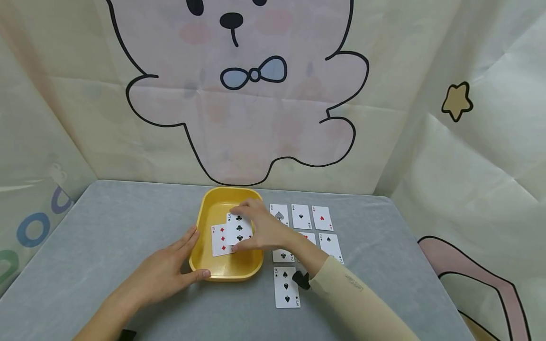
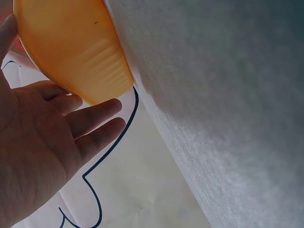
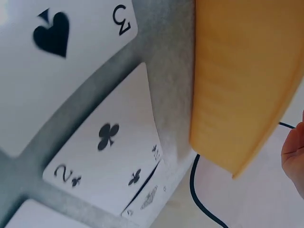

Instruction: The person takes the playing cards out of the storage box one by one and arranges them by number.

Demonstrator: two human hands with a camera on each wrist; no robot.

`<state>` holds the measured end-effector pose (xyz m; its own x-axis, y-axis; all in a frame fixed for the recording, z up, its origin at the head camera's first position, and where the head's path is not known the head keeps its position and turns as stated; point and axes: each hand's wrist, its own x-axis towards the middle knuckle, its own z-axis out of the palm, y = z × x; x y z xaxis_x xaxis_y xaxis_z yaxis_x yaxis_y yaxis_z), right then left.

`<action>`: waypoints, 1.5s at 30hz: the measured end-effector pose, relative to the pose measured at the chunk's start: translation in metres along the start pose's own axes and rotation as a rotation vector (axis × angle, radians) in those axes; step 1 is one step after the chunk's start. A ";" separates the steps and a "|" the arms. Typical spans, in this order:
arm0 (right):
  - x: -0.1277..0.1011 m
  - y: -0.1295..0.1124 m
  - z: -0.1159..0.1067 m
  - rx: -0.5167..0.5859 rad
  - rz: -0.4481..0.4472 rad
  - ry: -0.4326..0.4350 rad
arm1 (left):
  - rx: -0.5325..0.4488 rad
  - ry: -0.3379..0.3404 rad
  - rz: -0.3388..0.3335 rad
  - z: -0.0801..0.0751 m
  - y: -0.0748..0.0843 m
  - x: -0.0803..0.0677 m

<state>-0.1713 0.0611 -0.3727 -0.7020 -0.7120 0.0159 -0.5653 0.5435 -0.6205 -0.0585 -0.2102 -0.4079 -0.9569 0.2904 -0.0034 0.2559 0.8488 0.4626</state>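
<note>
Step in hand, as judged: a three of clubs (image 1: 239, 227) is being handled in the yellow tray (image 1: 204, 213) at desk centre, over a three of diamonds (image 1: 221, 240). Next move calls for a clean release or lift. Right hand (image 1: 260, 229): fingers curled, pinching the card. Left hand (image 1: 170, 270): fingers straight, pressed against the tray's near-left wall.

Seen from the head camera, the right hand (image 1: 260, 227) covers part of the three of clubs (image 1: 239, 228) inside the yellow tray (image 1: 204, 265). Right of the tray, the wrist and sleeve (image 1: 354, 293) hide most of two cards, so their faces cannot be read. In the right wrist view only a sliver of that hand shows beside the tray, cut off by the frame edge.
</note>
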 end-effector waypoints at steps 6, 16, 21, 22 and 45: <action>-0.013 0.000 -0.011 0.003 -0.026 0.035 | -0.003 -0.001 0.000 0.000 0.001 0.000; -0.038 -0.004 -0.028 -0.004 -0.047 0.073 | -0.008 -0.018 -0.009 -0.001 0.002 0.001; -0.050 0.001 -0.032 0.024 -0.065 0.090 | -0.013 -0.022 -0.019 0.000 0.001 -0.001; -0.053 0.002 -0.033 0.028 -0.070 0.097 | -0.012 -0.022 -0.019 0.000 0.001 -0.001; -0.132 0.041 -0.046 -0.100 -0.074 0.215 | -0.007 -0.014 0.003 0.000 0.001 0.001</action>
<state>-0.1221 0.1978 -0.3644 -0.7272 -0.6462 0.2314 -0.6511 0.5427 -0.5306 -0.0587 -0.2089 -0.4074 -0.9542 0.2987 -0.0143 0.2575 0.8450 0.4687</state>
